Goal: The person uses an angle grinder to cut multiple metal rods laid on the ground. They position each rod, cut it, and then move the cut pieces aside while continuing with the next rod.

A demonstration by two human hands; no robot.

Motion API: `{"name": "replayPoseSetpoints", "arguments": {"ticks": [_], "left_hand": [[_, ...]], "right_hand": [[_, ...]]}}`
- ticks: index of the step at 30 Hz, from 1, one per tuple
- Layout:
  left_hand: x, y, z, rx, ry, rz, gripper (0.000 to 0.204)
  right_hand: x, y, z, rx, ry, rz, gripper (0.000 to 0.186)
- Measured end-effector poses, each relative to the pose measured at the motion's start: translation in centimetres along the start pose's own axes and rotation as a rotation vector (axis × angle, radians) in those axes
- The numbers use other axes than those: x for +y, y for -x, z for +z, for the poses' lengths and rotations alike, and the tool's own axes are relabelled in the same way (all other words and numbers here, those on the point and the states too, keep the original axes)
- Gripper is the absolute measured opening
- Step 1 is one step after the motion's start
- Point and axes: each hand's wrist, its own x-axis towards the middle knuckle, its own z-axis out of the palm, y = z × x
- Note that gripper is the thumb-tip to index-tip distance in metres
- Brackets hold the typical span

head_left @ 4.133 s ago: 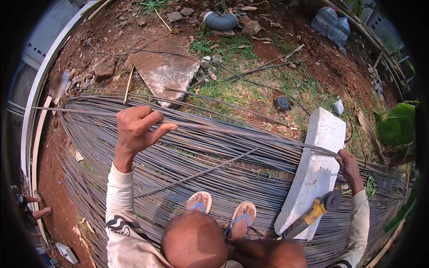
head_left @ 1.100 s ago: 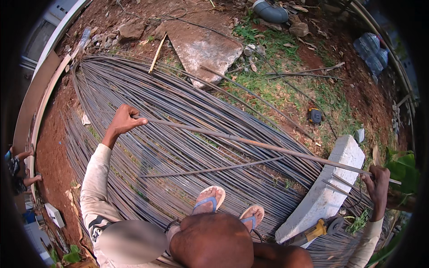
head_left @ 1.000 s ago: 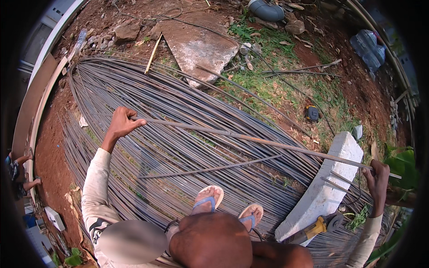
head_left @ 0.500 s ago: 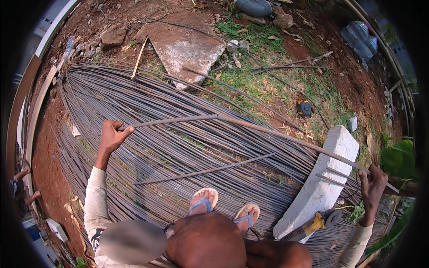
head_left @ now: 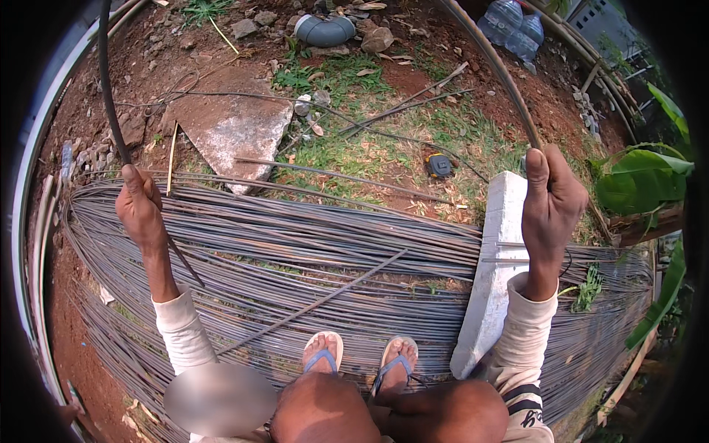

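My left hand (head_left: 142,210) is raised over the left of the rods, closed round a dark metal rod (head_left: 111,103). The rod's lower end slants down past the wrist. My right hand (head_left: 552,203), lifted above a white block, is closed on a rod (head_left: 502,70) too. Both stretches run out of the top edge, so I cannot tell whether they are one bent rod or two. Below lies a wide bundle of long steel rods (head_left: 325,221), bent round at the left. One loose rod (head_left: 317,299) rests slantwise across them. The white block (head_left: 484,295) lies over the rods.
A black and yellow tape measure (head_left: 439,165) sits on the grass beyond the rods. Farther off are a flat stone slab (head_left: 233,133), a grey pipe elbow (head_left: 325,31) and clear plastic bottles (head_left: 511,29). Green leaves (head_left: 642,181) hang at the right. My sandalled feet (head_left: 323,353) stand among the rods.
Both hands have risen, and the right has come inward. The rod stretch that spanned level between them now points up out of view from each hand. My right forearm now covers the angle grinder's place.
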Motion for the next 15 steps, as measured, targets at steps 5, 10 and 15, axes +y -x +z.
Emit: {"name": "replayPoseSetpoints", "arguments": {"ticks": [5,10,15], "left_hand": [[-0.9,-6.8,-18.2,-0.276,-0.612,0.488,0.048],[1.9,-7.9,-20.7,0.003,-0.404,0.213,0.052],[7.0,-2.2,-8.7,-0.036,0.578,-0.029,0.058]], "right_hand": [[9.9,-8.6,-16.8,-0.114,0.24,-0.289,0.038],[10.2,-7.0,-16.7,-0.11,0.434,-0.105,0.037],[4.2,-1.0,-3.5,-0.149,-0.081,0.158,0.034]]}}
